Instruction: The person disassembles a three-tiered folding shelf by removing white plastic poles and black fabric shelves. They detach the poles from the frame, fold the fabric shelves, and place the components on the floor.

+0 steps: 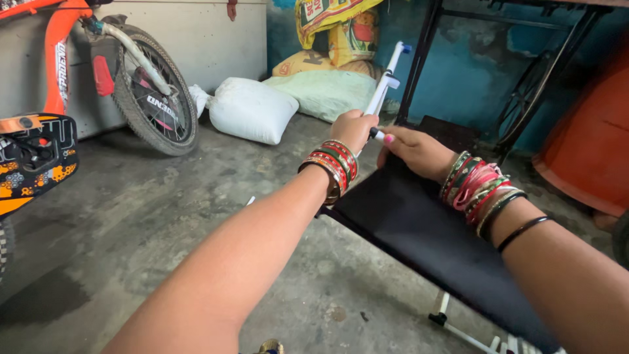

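My left hand (354, 128) is closed around a thin white rod (385, 80) that rises up and to the right, with a white clip partway along and a blue tip. My right hand (414, 151) pinches the rod's lower end just beside the left fist. Both wrists wear stacks of red, green and gold bangles. Under my right forearm lies a black fabric panel (419, 229) on a white frame, running from the hands toward the lower right.
An orange bicycle with its wheel (154, 92) leans at the left by a pale wall. White sacks (252, 108) and yellow bags lie at the back. A black metal stand (426, 39) and an orange drum (590, 144) are on the right. The floor is concrete.
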